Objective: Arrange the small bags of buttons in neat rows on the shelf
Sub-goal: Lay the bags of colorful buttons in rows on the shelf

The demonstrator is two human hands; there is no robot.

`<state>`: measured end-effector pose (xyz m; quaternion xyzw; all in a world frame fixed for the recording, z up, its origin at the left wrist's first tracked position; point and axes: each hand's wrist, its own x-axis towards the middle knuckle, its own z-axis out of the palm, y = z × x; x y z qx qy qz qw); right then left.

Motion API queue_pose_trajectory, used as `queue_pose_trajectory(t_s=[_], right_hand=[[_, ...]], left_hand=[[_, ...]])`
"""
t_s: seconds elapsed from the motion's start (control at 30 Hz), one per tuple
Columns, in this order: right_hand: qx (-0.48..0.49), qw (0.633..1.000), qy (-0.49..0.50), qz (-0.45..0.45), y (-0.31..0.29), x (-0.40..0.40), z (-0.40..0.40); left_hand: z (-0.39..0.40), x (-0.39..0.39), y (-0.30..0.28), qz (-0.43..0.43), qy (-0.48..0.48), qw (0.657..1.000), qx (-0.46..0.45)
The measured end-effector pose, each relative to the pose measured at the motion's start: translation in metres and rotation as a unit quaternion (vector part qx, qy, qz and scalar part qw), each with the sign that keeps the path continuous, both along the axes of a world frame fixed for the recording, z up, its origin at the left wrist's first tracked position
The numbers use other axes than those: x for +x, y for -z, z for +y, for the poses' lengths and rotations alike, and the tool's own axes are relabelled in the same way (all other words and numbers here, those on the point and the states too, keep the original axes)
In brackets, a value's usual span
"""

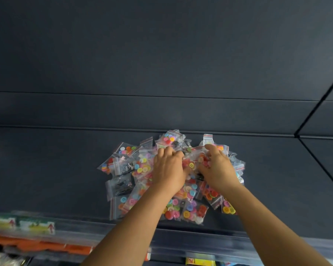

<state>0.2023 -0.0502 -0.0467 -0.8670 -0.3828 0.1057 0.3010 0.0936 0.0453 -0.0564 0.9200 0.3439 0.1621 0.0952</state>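
A loose heap of small clear zip bags of coloured buttons (140, 167) lies on the dark blue shelf (56, 169), overlapping in no order. My left hand (168, 167) rests on the middle of the heap with its fingers curled into the bags. My right hand (216, 166) is beside it, fingers bent and pinching into the bags at the heap's upper right. Both hands press on the pile and hide the bags under them. A few bags (120, 187) at the left hold dark pieces.
The shelf's back wall (161, 112) rises just behind the heap. Bare shelf surface spreads left and right (286, 179) of the pile. Price labels (21, 224) line the shelf's front edge, with orange packets (42, 246) on the shelf below.
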Motion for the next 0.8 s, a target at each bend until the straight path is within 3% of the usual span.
queue_pose_trajectory(t_s=[0.13,0.23,0.33,0.53,0.8], right_hand=[[0.047,0.996,0.034,0.062,0.001,0.003,0.003],[0.036,0.998,0.032,0.039,0.001,0.004,0.002],[0.100,0.992,0.044,0.066,-0.006,0.002,-0.003],[0.227,0.954,0.070,0.183,-0.037,0.005,-0.024],[0.285,0.904,0.113,0.298,-0.055,0.032,-0.073]], left_hand=[[0.002,-0.004,-0.003,-0.054,0.017,0.998,-0.037],[0.000,-0.007,-0.010,-0.099,0.031,0.992,-0.067],[-0.001,-0.008,-0.022,-0.158,0.066,0.976,-0.133],[-0.010,0.004,-0.044,-0.228,0.127,0.940,-0.219],[-0.046,0.046,-0.060,-0.254,0.110,0.899,-0.338]])
